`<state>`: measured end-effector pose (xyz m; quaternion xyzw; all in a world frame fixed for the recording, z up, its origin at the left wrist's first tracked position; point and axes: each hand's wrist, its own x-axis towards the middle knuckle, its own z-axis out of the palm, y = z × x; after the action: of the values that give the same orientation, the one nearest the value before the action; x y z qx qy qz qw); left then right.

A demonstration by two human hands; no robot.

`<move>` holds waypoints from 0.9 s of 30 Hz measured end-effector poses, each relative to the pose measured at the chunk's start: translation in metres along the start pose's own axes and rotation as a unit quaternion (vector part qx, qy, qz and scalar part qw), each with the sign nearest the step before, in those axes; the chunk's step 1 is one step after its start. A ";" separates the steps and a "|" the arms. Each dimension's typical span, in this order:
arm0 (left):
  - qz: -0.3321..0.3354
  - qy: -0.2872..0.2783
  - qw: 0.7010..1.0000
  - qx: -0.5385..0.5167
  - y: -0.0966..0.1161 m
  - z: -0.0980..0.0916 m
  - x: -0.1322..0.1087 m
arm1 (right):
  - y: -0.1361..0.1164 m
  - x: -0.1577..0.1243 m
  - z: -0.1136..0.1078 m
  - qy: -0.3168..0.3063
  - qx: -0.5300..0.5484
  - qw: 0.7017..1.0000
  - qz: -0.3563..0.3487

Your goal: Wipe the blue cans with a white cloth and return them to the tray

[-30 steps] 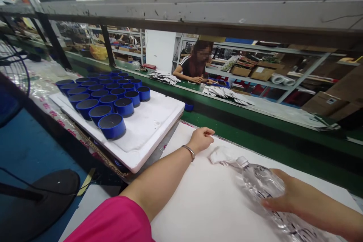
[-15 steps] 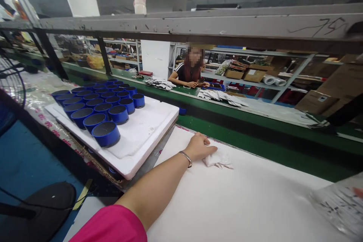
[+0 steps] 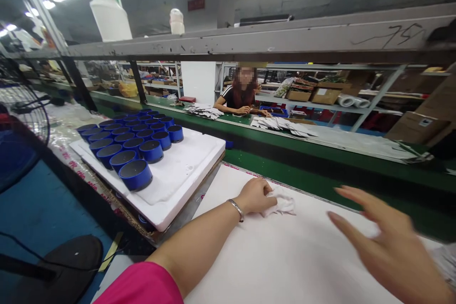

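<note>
White cloth (image 3: 283, 202), bunched under the left hand (image 3: 254, 195) near the far edge of the white worktop (image 3: 285, 266), fingers curled over it. Right hand (image 3: 374, 247) open wide, empty, clear of the clear plastic bottle (image 3: 445, 261), now moved off toward the worktop's right end, partly out of view.

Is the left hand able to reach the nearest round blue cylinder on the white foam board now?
Probably yes: nothing stands between the left hand on the crumpled white cloth and the round blue cylinder; only bare white foam board lies there.
</note>
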<state>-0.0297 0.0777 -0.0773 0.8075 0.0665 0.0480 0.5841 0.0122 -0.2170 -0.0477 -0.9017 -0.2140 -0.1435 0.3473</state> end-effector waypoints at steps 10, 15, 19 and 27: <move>-0.007 0.030 0.951 -0.308 -0.001 -0.008 0.010 | -0.055 0.071 0.095 -0.146 0.229 0.960 0.065; -0.012 0.005 0.903 -0.429 0.001 -0.008 0.011 | -0.053 0.056 0.098 -0.200 0.368 0.898 0.133; -0.024 -0.006 0.879 -0.476 0.001 -0.010 0.009 | -0.055 0.054 0.099 -0.216 0.458 0.846 0.167; 0.025 -0.013 0.867 -0.497 0.005 -0.011 0.002 | -0.068 0.047 0.109 -0.277 0.573 0.752 0.174</move>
<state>-0.0293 0.0866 -0.0687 0.4120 0.0058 0.0786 0.9078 0.0324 -0.0834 -0.0687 -0.5559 -0.1822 0.3245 0.7433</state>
